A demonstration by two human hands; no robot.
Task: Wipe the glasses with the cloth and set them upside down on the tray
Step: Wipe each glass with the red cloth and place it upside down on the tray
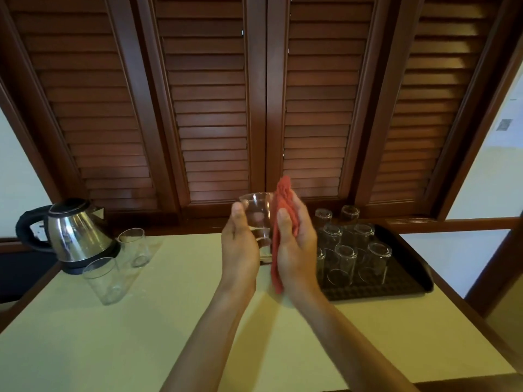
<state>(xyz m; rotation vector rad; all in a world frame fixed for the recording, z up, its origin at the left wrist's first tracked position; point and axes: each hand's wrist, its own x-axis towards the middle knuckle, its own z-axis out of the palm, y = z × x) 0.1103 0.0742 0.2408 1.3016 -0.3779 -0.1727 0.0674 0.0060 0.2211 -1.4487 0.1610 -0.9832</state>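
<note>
My left hand (240,250) grips a clear glass (258,215), held upright above the table's middle with its mouth up. My right hand (297,241) holds a red cloth (284,205) and presses it against the glass's right side. Part of the cloth hangs down below my right palm. A dark tray (407,281) lies at the right with several clear glasses (376,261) standing upside down on it. Two more glasses stand upright at the left: one (104,280) near the front, the other (135,247) behind it.
A steel electric kettle (76,234) with a black handle stands at the table's back left corner beside the two upright glasses. Brown louvred shutters (254,108) rise behind the pale yellow table (141,335). The table's wooden edge runs along the right.
</note>
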